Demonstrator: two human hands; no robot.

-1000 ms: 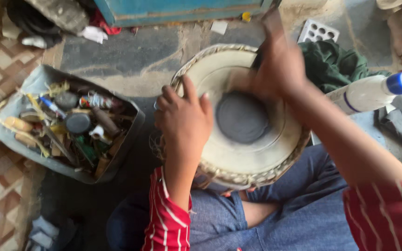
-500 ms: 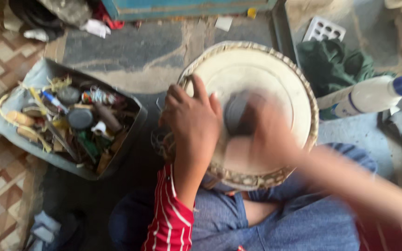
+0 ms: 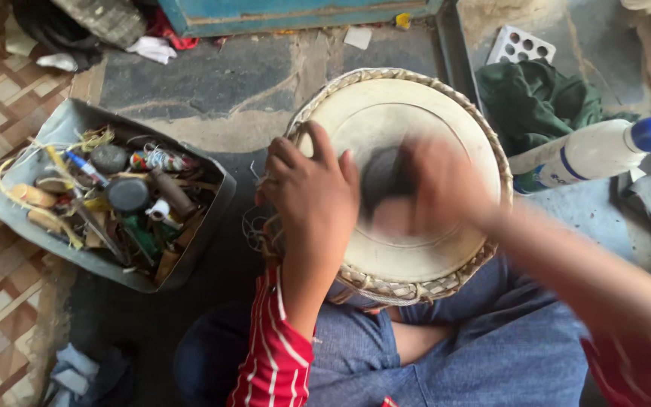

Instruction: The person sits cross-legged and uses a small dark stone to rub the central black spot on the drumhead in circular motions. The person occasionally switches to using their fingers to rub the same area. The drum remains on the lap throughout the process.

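A round drum with a cream skin [image 3: 416, 113] and a braided rim rests on my lap, its dark centre patch [image 3: 382, 181] partly hidden. My left hand [image 3: 312, 192] grips the drum's left edge, fingers spread over the rim. My right hand [image 3: 435, 188] is badly blurred by motion and lies over the dark patch in the middle of the skin. Whether it holds anything I cannot tell.
A grey tray [image 3: 205, 226] full of tools, threads and small jars sits to the left on the floor. A white bottle with a blue cap [image 3: 597, 151] lies right of the drum beside a green cloth [image 3: 536, 98]. A blue cabinet base [image 3: 303, 15] stands behind.
My right hand has moved from the drum's far rim down onto the centre patch and keeps rubbing there. My left hand stays on the left edge.
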